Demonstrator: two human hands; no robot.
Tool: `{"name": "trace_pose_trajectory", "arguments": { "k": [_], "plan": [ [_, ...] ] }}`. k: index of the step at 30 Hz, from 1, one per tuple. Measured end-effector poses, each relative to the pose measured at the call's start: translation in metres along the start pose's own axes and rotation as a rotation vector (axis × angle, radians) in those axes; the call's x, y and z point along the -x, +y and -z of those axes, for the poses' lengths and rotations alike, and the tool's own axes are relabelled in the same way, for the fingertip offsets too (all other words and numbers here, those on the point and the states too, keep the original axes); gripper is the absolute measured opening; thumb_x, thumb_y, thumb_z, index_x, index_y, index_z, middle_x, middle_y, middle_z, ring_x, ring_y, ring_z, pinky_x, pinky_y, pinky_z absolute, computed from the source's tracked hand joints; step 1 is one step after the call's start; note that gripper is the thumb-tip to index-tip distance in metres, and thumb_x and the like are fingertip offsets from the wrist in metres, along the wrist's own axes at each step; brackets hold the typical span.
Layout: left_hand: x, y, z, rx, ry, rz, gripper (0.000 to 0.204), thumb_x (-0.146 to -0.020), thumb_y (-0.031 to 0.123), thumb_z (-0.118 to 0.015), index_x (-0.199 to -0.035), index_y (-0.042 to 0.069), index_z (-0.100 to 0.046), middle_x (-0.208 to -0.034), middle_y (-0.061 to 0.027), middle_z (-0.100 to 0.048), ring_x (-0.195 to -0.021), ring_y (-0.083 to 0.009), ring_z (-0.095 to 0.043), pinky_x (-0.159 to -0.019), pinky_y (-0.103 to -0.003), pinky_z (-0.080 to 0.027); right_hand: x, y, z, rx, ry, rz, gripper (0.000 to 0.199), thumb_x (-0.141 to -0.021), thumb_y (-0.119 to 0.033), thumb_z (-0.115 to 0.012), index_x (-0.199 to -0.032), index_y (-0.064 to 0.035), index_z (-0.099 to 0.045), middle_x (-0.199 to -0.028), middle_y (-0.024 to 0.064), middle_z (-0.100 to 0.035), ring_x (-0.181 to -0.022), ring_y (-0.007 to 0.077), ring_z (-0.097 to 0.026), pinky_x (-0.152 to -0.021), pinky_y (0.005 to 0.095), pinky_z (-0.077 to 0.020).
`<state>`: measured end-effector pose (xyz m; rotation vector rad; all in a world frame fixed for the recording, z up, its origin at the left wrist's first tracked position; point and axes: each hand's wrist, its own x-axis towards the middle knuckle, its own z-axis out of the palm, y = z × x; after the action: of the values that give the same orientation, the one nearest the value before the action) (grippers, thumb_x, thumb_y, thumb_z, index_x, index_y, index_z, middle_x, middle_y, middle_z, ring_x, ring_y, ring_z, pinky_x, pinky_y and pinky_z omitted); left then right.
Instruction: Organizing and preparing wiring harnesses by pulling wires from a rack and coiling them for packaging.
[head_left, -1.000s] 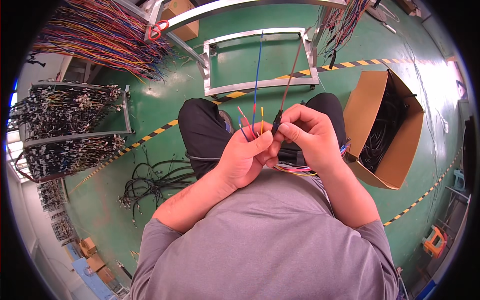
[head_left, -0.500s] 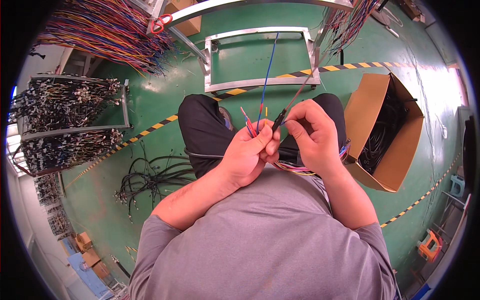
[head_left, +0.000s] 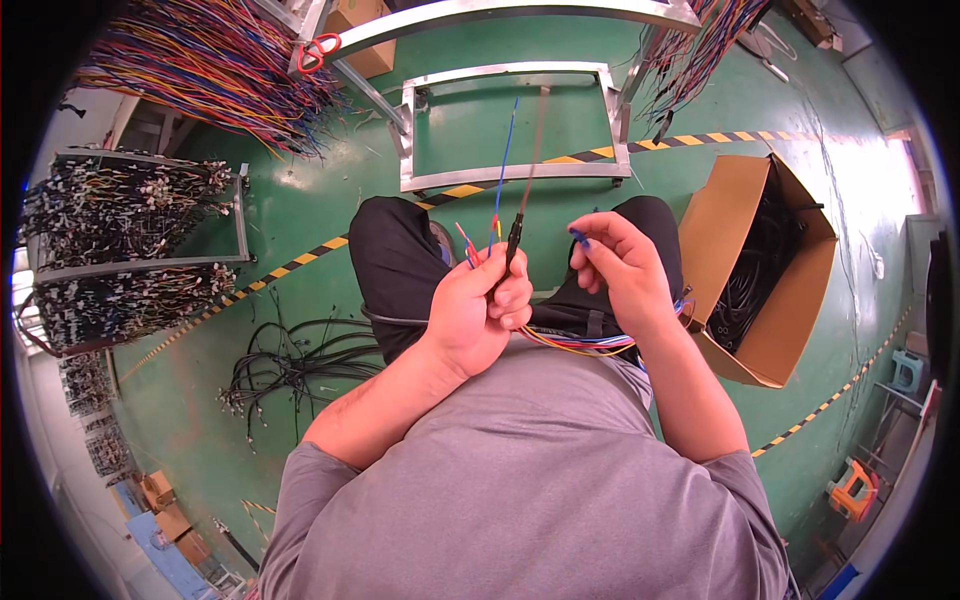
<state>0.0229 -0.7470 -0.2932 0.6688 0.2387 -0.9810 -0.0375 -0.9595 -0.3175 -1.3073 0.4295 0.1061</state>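
Note:
My left hand [head_left: 470, 305] is closed round several wires. A long blue wire [head_left: 507, 150] and short red and blue wire ends [head_left: 470, 246] rise from its fingers. Also in that grip stands a slim black piece [head_left: 514, 238], from which a thin brownish strand [head_left: 538, 140] runs up. To its right, apart from it, my right hand [head_left: 632, 270] pinches a small blue piece [head_left: 580, 238] between thumb and fingertips; its exact kind is too small to tell. A bundle of coloured wires [head_left: 580, 342] lies across my lap below both hands.
At my right stands an open cardboard box [head_left: 770, 330] with black cables [head_left: 755, 260] inside. Black cables [head_left: 300, 365] lie on the floor at left. Ahead is a metal frame [head_left: 510, 180]; red-handled scissors [head_left: 318, 52] hang by hanging wires [head_left: 210, 75]. Racks of connectors [head_left: 130, 230] stand left.
My right hand has drawn away from the left, taking the small blue piece with it. My left hand has shifted slightly left, and the black piece now stands more upright.

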Motion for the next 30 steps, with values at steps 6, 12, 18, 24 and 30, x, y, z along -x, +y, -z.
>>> {"name": "trace_pose_trajectory", "arguments": {
  "k": [6,12,18,24,30],
  "plan": [
    [-0.002,0.002,0.004,0.008,-0.049,0.007,0.029,-0.112,0.032,-0.05,-0.098,0.009,-0.061,-0.069,0.0047,-0.046,-0.059,-0.0061,-0.036,-0.058,-0.025,-0.034,-0.001,0.003,-0.001,-0.234,-0.036,0.042,0.016,-0.102,-0.007,-0.061,-0.116,-0.0006,-0.067,-0.098,0.0075,-0.073,-0.079,0.0138,-0.07,-0.07,0.0264,-0.057],
    [0.0,0.004,0.001,-0.034,0.011,0.015,0.03,-0.112,0.031,-0.045,-0.096,0.009,-0.058,-0.068,0.0053,-0.043,-0.059,-0.0066,-0.035,-0.057,-0.024,-0.034,0.001,0.002,0.004,-0.277,-0.011,0.019,0.015,-0.1,-0.008,-0.067,-0.113,-0.0003,-0.068,-0.096,0.0087,-0.074,-0.078,0.0145,-0.071,-0.068,0.0271,-0.0576],
    [-0.003,0.0,-0.007,-0.083,0.028,-0.052,0.011,-0.106,0.021,-0.06,-0.103,0.01,-0.061,-0.076,0.0049,-0.048,-0.061,-0.0052,-0.039,-0.057,-0.024,-0.035,0.014,-0.01,-0.009,0.002,0.082,0.085,0.011,-0.1,-0.01,-0.069,-0.104,0.0004,-0.072,-0.087,0.004,-0.072,-0.074,0.0089,-0.067,-0.066,0.0234,-0.0535],
    [-0.005,-0.005,-0.015,-0.387,0.085,-0.122,0.016,-0.094,0.011,-0.079,-0.102,0.009,-0.064,-0.078,0.0063,-0.057,-0.057,-0.0021,-0.042,-0.05,-0.022,-0.03,0.027,-0.015,-0.028,0.284,0.091,0.32,0.005,-0.093,0.002,-0.074,-0.097,0.0004,-0.072,-0.083,-0.0022,-0.067,-0.076,0.0025,-0.06,-0.068,0.0204,-0.0481],
    [0.0,-0.002,-0.017,-0.558,0.126,-0.226,0.013,-0.096,0.013,-0.077,-0.097,0.008,-0.066,-0.07,0.0076,-0.055,-0.054,-0.0014,-0.043,-0.048,-0.022,-0.032,0.033,-0.031,-0.039,0.463,0.095,0.491,0.009,-0.09,0.006,-0.07,-0.098,0.0031,-0.072,-0.083,0.0038,-0.068,-0.071,0.0071,-0.063,-0.063,0.0229,-0.0496]
  ]
}}
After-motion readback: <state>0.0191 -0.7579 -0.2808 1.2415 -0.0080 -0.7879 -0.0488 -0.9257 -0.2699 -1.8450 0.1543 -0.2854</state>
